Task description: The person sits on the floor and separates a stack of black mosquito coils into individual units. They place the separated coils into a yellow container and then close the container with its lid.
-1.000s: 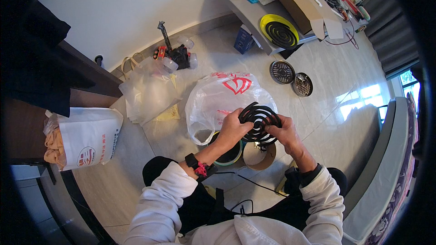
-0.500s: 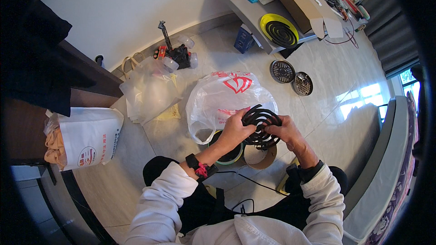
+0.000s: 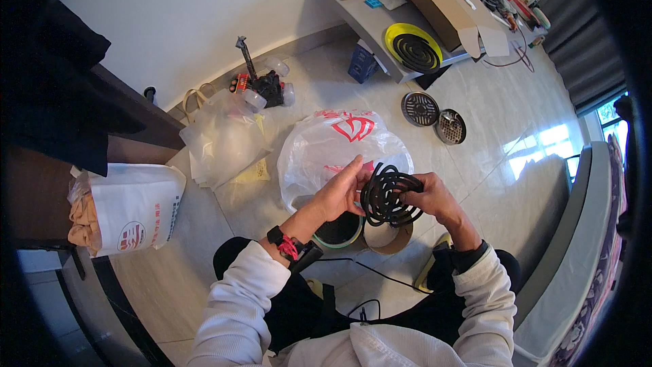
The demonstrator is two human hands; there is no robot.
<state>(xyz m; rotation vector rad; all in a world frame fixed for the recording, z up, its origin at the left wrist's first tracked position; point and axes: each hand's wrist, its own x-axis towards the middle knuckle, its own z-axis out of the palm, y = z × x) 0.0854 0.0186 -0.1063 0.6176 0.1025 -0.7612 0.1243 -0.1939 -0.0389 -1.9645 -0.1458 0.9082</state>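
A black mosquito coil is held up over the containers between my legs, its rings loose and overlapping. My right hand pinches it from the right, thumb over the rings. At its left edge, my left hand has one digit stretched upward and the others apart against or behind the rings; their tips are partly hidden. Below are a green-rimmed round container with dark contents and a brown round cardboard container. A white plastic bag with red print lies just beyond my hands.
Another black coil rests on a yellow plate on the grey low table, beside a cardboard box. Two round metal tin parts lie on the floor. Bags stand left; a black cable crosses near my feet.
My left hand has loosened and shifted slightly left, its fingers spreading. The coil has turned and its rings have bunched together, still in my right hand.
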